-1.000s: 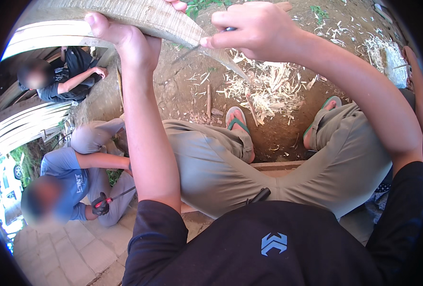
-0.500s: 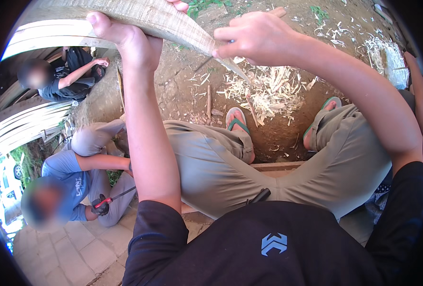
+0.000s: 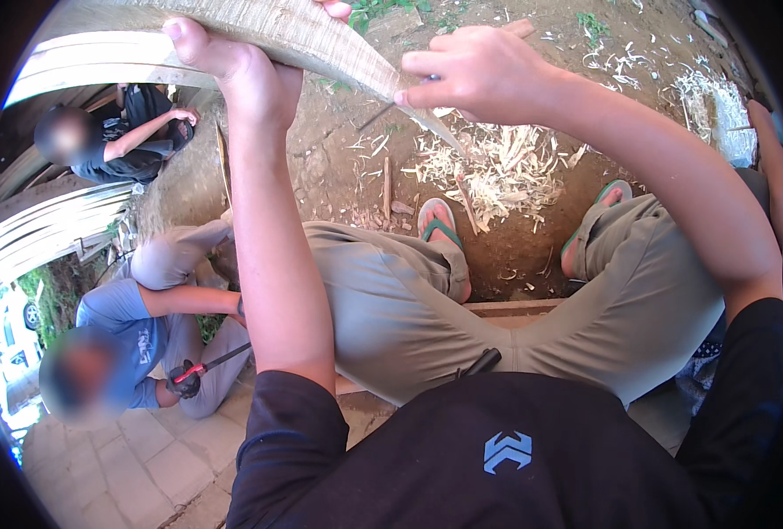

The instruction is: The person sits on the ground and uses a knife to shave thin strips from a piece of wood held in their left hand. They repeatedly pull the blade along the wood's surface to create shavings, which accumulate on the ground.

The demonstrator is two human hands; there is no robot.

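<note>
Outdoors, on bare brown earth (image 3: 339, 167) strewn with pale wood shavings (image 3: 506, 172), heaped thickest between two feet in green flip-flops (image 3: 437, 225); seen from above, looking down over a black shirt (image 3: 497, 458) and bent knees in khaki trousers (image 3: 391, 309); seated on a low wooden plank (image 3: 515, 309).

Left hand (image 3: 250, 75) raised at top centre, thumb over the upper face and fingers curled around a long curved strip of pale wood (image 3: 259, 31), gripping it firmly; strip arching from the far left edge across the top, tapering to a thin point just below the right hand.

Right hand (image 3: 488, 75) at top, just right of the left, fingers closed around the handle of a knife, index finger stretched along it; handle mostly hidden, narrow blade (image 3: 383, 113) showing beneath the strip, touching its underside near the tapered end.

To the left, two other people: one in a blue shirt (image 3: 131, 339) crouched on grey paving (image 3: 127, 458), gloved hand holding a red-handled tool (image 3: 211, 361); another in dark clothes (image 3: 136, 141) farther back, beside stacked pale slats (image 3: 48, 229).
</note>
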